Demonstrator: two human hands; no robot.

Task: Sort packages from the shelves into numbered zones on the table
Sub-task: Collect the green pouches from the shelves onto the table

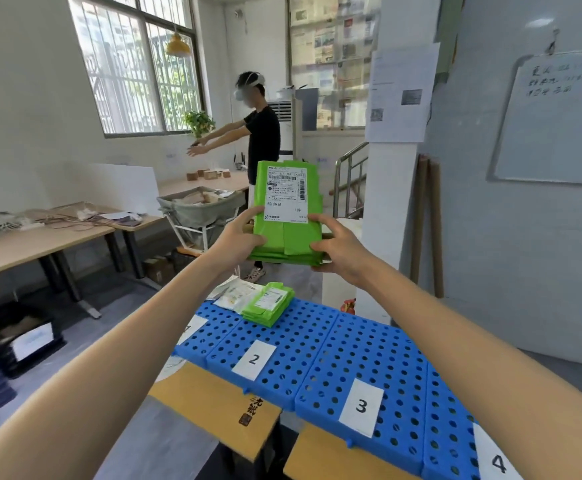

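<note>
Green plastic mailer (284, 209), which I judge light, floppy and slick, stands upright at twelve o'clock above the blue numbered table (317, 355), my left hand (237, 237) pinching its seven o'clock corner, my right hand (341, 247) its five o'clock corner, a sensible two-sided hold.

1. The left forearm (144, 341) covers part of the far-left white paper label (196, 323); its digit is unreadable.
2. The near-right white paper label marked 4 (495, 457) is cut by the bottom edge.
3. The white wall board (559, 133) at right runs off frame, handwriting blurred.
</note>
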